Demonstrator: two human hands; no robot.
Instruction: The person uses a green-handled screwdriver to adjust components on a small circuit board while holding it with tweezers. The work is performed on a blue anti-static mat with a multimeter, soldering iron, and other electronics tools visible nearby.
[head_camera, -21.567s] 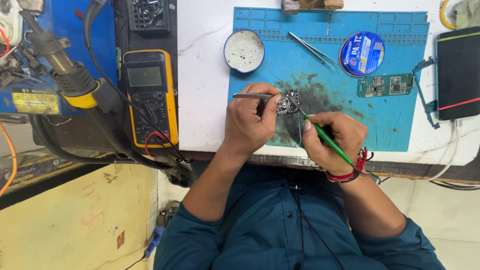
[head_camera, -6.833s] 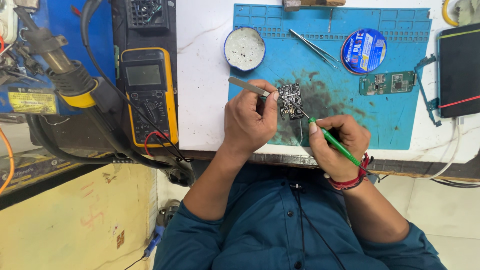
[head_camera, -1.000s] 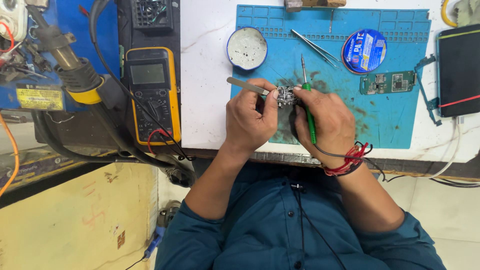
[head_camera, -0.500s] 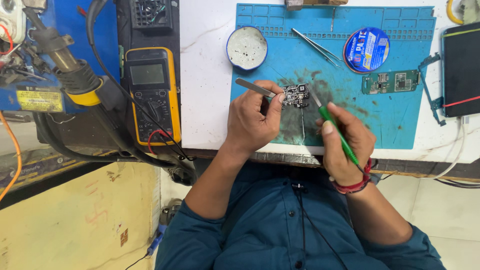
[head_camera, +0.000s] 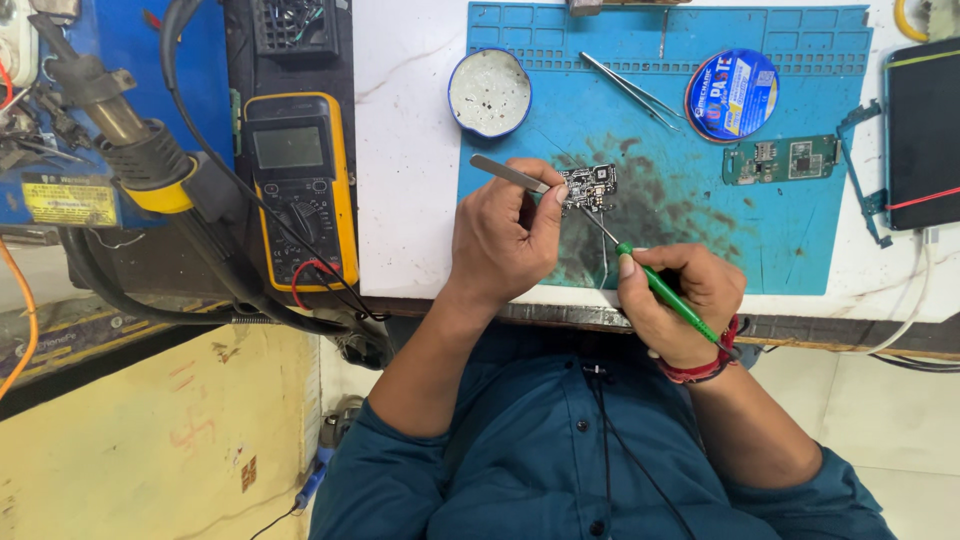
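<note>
Two hands at work over blue silicone mat (head_camera: 800, 250), head view, white bench top (head_camera: 410, 150).

L hand (head_camera: 500, 240): fingers curled, pinching metal tweezers (head_camera: 508, 173). Tweezer tail sticks out up-left past the knuckles; tips hidden behind thumb/forefinger, right at left edge of small dark circuit board (head_camera: 590, 186). Whether tips actually grip the board: cannot tell.

R hand (head_camera: 685, 300): clenched around green-handled probe tool (head_camera: 668, 296), pen-style grip. Thin metal tip angles up-left, ending at lower-right edge of the small board. Red thread band at R wrist.

Small dark board lies flat on mat, in dark stained patch, upper-centre-left of mat, between the two hands.

Other items, no contact w/ hands:
- Round tin (head_camera: 490, 92), blue rim, pale grey contents, straddling mat's upper-left edge.
- 2nd pair of tweezers (head_camera: 630, 92) lying loose on mat, upper centre.
- Blue round paste tub (head_camera: 731, 95), right of those tweezers.
- Green circuit board (head_camera: 780, 160) just below tub, flat on mat.
- Dark phone-type device (head_camera: 925, 135) off mat's right edge.
- Yellow multimeter (head_camera: 298, 190) left of bench top, red lead at its lower end.
- Hot-air handpiece (head_camera: 130, 150), yellow collar, black hose, far left.

Person wears dark teal shirt; sleeves end at forearms.
</note>
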